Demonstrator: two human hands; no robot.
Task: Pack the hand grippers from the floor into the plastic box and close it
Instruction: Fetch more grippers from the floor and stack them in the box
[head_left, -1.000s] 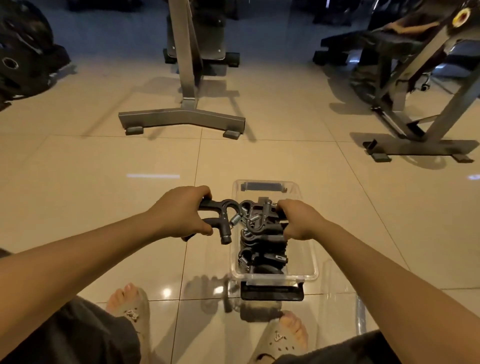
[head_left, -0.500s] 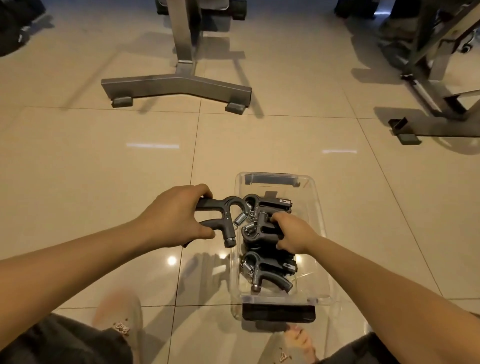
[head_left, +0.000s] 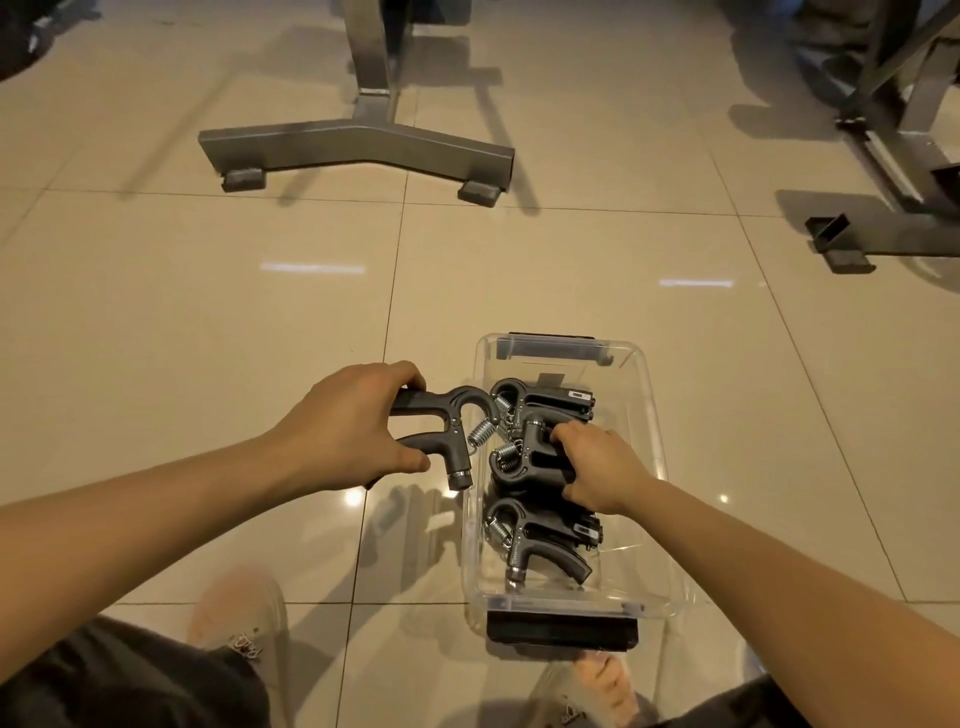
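Right hand deeper into box

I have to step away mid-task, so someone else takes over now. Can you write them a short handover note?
Left hand: closed on one hand gripper, held beside the plastic box's left wall, not yet inside.
Right hand: inside the box, gripping the middle gripper.
Done: several grippers already in the box, including a far one and a near one.
Left: seat the middle gripper, put in the left hand's one, close the box. The lid is not clearly in view.
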